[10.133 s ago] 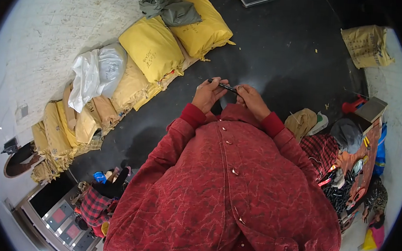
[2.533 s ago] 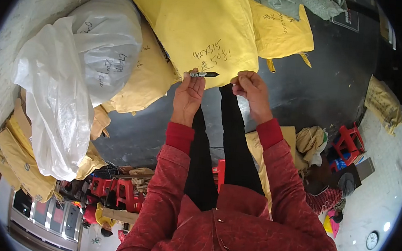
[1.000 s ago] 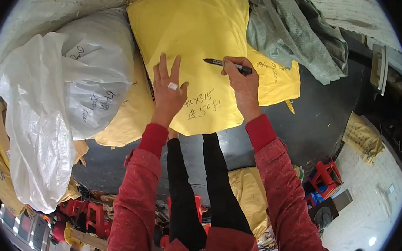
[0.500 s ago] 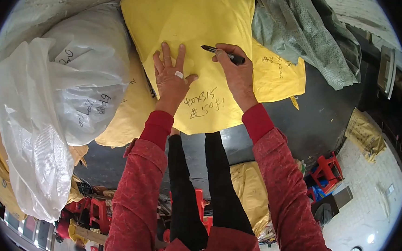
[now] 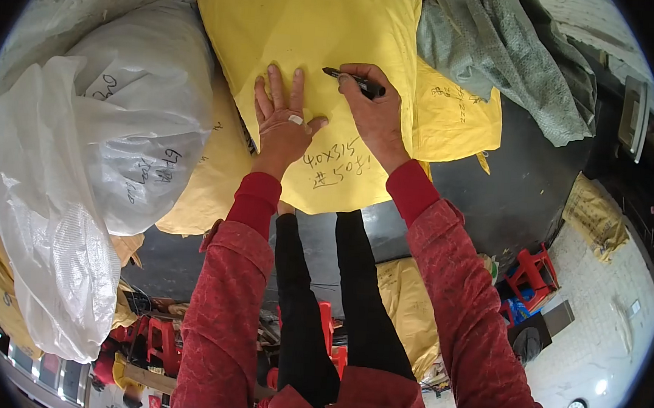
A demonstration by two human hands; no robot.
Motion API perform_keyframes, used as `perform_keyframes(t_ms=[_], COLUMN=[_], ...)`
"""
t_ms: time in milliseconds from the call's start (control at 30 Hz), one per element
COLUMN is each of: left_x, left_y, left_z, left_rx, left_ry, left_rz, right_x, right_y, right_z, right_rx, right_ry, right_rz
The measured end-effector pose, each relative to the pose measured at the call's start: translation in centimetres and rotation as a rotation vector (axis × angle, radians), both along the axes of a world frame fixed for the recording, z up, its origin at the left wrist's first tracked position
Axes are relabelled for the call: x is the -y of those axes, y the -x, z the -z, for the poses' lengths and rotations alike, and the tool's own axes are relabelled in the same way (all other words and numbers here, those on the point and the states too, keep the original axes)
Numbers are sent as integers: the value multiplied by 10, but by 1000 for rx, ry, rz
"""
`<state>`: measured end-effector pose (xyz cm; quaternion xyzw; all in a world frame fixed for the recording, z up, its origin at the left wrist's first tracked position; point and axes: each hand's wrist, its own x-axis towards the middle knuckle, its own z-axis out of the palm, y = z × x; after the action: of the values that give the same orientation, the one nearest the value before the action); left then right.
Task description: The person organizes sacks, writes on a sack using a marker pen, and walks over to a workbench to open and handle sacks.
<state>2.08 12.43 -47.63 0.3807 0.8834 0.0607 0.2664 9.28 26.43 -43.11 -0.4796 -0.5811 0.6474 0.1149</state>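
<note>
A full yellow sack (image 5: 309, 28) lies before me, with black handwriting (image 5: 337, 163) near its lower edge reading about "4.0x315" and a second line. My left hand (image 5: 283, 125) rests flat on the sack, fingers spread, a white plaster or tape on one finger. In my right hand (image 5: 378, 117) is a black marker pen (image 5: 362, 84), gripped between thumb and fingers. Its tip points left, just above or touching the sack to the right of my left fingertips; contact cannot be made out.
White translucent sacks (image 5: 139, 123) with writing stand at the left, beside a paler yellow sack (image 5: 204, 165). Another yellow sack (image 5: 455, 110) and a grey-green woven sack (image 5: 504, 57) lie at the right. Red stools (image 5: 532, 275) and a person in yellow (image 5: 127, 379) are farther off.
My right hand and the marker have shifted slightly left and up over the sack. My left hand stays spread on it, nearly in place.
</note>
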Motion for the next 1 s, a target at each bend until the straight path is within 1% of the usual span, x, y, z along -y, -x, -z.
perform_keyframes(t_ms=[133,300,733,833,1000], left_x=[2,4,3,3,4], left_y=[-1,-2,-2,-2,-2], left_z=[0,0,0,1,1], left_rx=[0,-4,14,10,-5], left_ry=[-42,-78,-71,-83,-109], left_rz=[-8,-24,-49,-49,-44], right_x=[3,9,3,0,-2], right_y=[5,10,7,3,-6], right_z=[8,11,13,19,19], right_rx=[-33,-11,45,24,-12], right_ry=[-19,-32,-81,-110,-46], right_rz=[0,-22,-36,4,26])
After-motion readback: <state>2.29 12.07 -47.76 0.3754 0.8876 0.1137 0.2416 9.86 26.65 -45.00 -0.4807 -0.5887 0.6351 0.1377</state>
